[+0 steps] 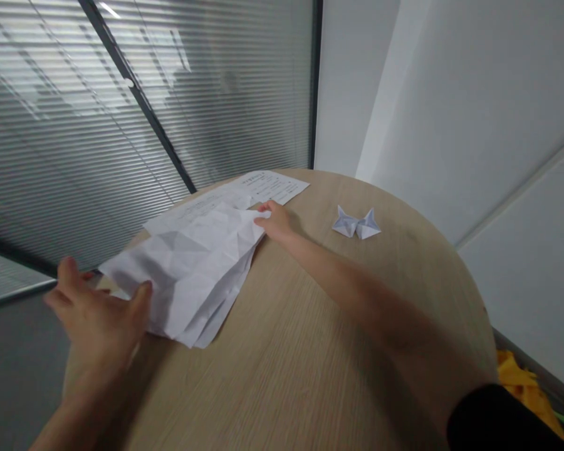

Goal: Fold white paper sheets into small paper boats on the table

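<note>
Several creased white sheets of paper [197,250] lie loosely stacked on the left of the round table. At the stack's far right corner, my right hand [275,220] pinches the edge of a sheet between thumb and fingers. My left hand [98,313] is by the near left edge, its fingers spread and thumb apart, next to the paper without a visible grip. Right of my right hand stands a small folded paper figure [356,224] with two pointed ends, touched by neither hand.
Printed sheets [272,185] lie under and behind the creased paper, near the far edge of the wooden table [282,351]. Beyond it are a glass partition with blinds [244,81] and a white wall [489,113]. Something yellow [521,382] lies low at the right.
</note>
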{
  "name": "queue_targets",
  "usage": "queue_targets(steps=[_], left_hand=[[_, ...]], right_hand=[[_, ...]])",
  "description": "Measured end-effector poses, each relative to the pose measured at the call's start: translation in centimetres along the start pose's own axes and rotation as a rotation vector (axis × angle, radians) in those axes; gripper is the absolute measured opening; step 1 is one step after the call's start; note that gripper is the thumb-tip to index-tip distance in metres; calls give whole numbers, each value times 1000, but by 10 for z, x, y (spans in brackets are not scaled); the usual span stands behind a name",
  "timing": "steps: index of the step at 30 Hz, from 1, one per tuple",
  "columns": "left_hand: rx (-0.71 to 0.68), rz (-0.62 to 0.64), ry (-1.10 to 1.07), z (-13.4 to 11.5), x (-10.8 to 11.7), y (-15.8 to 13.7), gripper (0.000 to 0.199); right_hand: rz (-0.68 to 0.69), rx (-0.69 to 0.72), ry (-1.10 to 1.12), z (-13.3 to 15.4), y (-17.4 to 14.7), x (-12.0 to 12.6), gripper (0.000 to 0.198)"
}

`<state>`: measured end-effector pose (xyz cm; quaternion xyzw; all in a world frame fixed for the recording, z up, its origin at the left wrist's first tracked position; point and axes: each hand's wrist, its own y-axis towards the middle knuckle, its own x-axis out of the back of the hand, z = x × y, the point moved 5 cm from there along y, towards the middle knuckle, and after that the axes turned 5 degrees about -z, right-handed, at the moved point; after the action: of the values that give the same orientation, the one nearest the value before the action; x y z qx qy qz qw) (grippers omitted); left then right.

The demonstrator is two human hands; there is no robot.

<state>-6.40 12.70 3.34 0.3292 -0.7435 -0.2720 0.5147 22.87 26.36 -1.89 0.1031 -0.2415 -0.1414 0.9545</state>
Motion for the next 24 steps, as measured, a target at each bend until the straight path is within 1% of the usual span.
queue_targets(steps=[1, 2, 3, 4, 6, 8, 10, 11, 12, 14, 15, 16, 18, 20, 22, 24], left_hand=[[-60, -68, 41, -7, 5, -1, 96], [-159, -73, 70, -18, 5, -3, 87], [-254, -19, 89, -28, 0, -4, 73], [-346, 79, 95, -38, -9, -6, 62], [-464, 325, 115, -51, -36, -11, 56], [-468, 610, 169, -52, -67, -19, 59], [-422, 817, 198, -47, -91, -27, 63], [-408, 882, 204, -45, -98, -30, 64], [-398, 914, 211, -43, -103, -31, 65], [-390, 938, 228, -42, -107, -32, 66], [-389, 942, 238, -41, -107, -32, 67], [-388, 950, 245, -41, -106, -32, 67], [-381, 958, 249, -40, -107, -30, 68], [-366, 960, 229, -38, -109, -26, 66], [-336, 973, 199, -37, -111, -22, 60], [-303, 990, 186, -39, -112, -17, 56]], right_hand=[[23, 31, -33, 3, 1, -4, 24], [54, 64, -65, 6, 2, -8, 24], [88, 98, -97, 9, 2, -12, 27], [121, 133, -131, 12, 1, -15, 32], [182, 201, -205, 16, -3, -21, 41], [231, 260, -285, 16, -11, -23, 46], [264, 308, -361, 12, -23, -17, 46], [273, 327, -391, 10, -29, -10, 45], [274, 346, -427, 7, -36, 0, 42], [255, 388, -501, 4, -49, 26, 37], [199, 450, -630, 4, -55, 43, 37], [137, 471, -760, 3, -60, 61, 34], [12, 412, -979, -2, -66, 99, 28], [-45, 335, -1111, -9, -71, 129, 27], [-33, 239, -1169, -20, -74, 149, 27], [8, 156, -1186, -32, -77, 160, 28]])
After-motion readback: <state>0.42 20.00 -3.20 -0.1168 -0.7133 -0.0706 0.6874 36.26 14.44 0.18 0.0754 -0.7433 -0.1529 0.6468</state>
